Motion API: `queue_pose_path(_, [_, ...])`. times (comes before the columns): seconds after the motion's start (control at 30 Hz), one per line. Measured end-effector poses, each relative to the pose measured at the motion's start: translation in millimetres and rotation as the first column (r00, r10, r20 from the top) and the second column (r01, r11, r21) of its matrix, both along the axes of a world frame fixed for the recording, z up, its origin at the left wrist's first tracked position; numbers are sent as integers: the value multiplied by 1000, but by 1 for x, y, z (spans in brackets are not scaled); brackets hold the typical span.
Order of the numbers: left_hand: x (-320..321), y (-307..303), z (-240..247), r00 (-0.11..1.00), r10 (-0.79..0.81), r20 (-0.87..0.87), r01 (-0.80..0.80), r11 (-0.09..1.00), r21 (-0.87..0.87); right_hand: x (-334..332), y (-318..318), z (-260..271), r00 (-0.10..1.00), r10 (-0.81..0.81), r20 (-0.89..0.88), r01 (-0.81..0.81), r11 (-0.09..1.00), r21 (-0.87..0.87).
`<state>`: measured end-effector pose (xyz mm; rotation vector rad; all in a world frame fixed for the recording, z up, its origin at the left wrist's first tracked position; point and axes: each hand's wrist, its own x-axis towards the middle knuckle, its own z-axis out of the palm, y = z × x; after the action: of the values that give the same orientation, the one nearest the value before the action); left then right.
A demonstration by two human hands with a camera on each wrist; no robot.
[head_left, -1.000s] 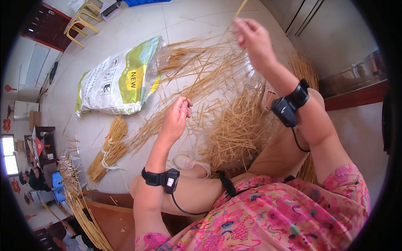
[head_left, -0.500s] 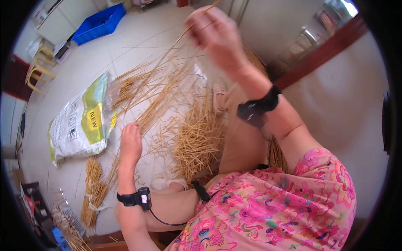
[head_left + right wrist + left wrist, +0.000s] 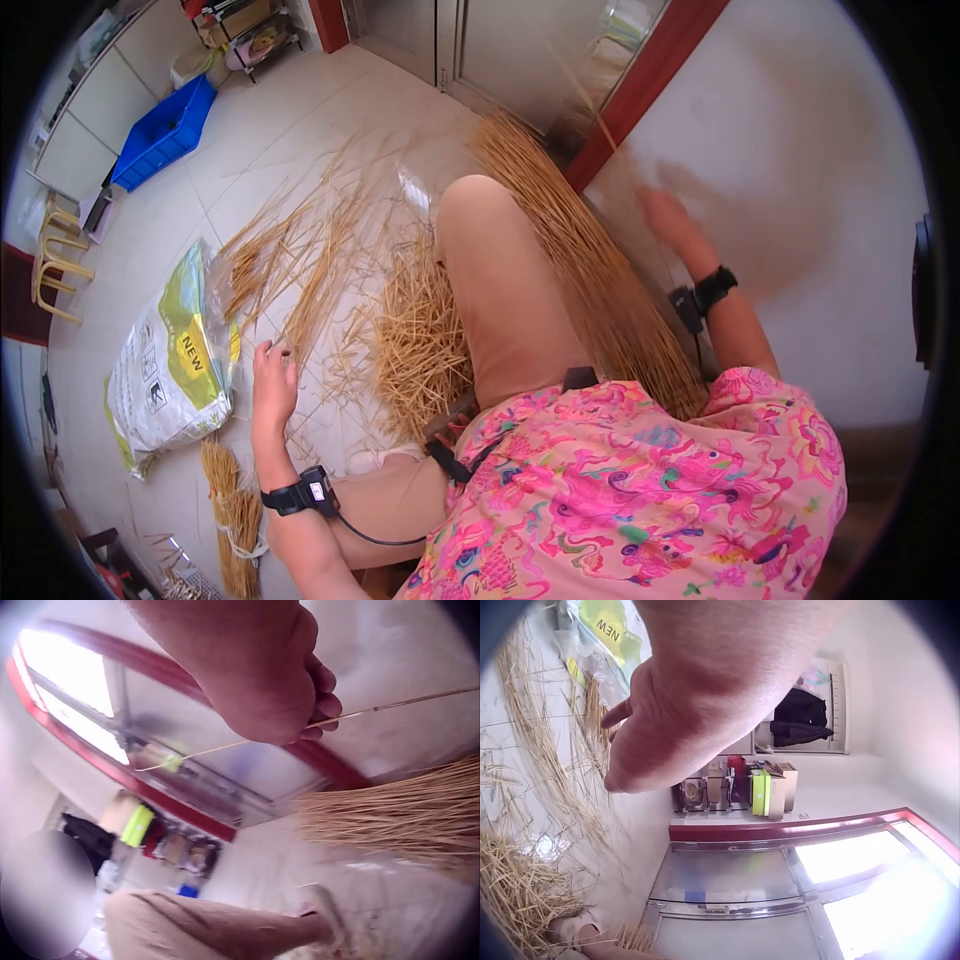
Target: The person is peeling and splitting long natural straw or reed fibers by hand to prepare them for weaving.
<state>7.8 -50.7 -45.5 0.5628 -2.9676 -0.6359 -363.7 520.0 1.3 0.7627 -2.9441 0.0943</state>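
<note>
Over the floor beside the white and green bag (image 3: 175, 365), the left hand (image 3: 273, 385) has its fingers loosely bent, with nothing visible in them. The left wrist view shows that hand (image 3: 649, 727) from behind, near scattered straw (image 3: 540, 735). Off to the right, blurred in the head view, the right hand (image 3: 675, 225) is raised beyond a long straw bundle (image 3: 570, 230). In the right wrist view its fingers curl round one thin stalk (image 3: 405, 700); the hand (image 3: 262, 682) is above the bundle (image 3: 397, 810).
A heap of short straw (image 3: 420, 340) lies between the legs. Below the bag is a tied bundle (image 3: 235, 520). A blue crate (image 3: 165, 135) and a stool (image 3: 60, 265) stand farther off. A red door frame (image 3: 650, 85) borders the wall at the right.
The right hand has swung right and down with the stalk, from above the loose straw to beside the long bundle. The left hand's fingers have loosened. The head view has turned right.
</note>
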Motion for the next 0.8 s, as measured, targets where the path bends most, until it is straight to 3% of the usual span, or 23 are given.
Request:
queue_pose_path(0.17, [8, -3, -16, 989, 41, 141, -51, 996, 67, 64, 149, -116, 955, -208, 210, 126, 930, 347])
queue_pose_path(0.23, [15, -8, -31, 979, 50, 195, -70, 993, 100, 96, 195, -133, 914, -316, 253, 186, 883, 431])
queue_pose_path(0.3, [19, -14, -43, 966, 47, 253, -81, 989, 126, 122, 211, -134, 802, -468, 371, 296, 851, 433])
queue_pose_path(0.4, [28, -21, -66, 941, 69, 330, -127, 980, 156, 150, 237, -131, 868, -321, 379, 54, 819, 571])
queue_pose_path(0.5, [33, -27, -79, 938, 58, 343, -111, 984, 139, 154, 266, -162, 806, -483, 343, 176, 747, 641])
queue_pose_path(0.6, [33, -26, -84, 923, 63, 380, -118, 985, 123, 144, 265, -171, 800, -492, 344, 107, 681, 724])
queue_pose_path(0.7, [49, -48, -125, 925, 47, 376, -99, 988, 120, 122, 216, -140, 841, -452, 297, 300, 847, 440])
queue_pose_path(0.8, [52, -42, -123, 886, 118, 448, -201, 969, 141, 70, 137, -128, 977, -135, 162, 136, 991, 6])
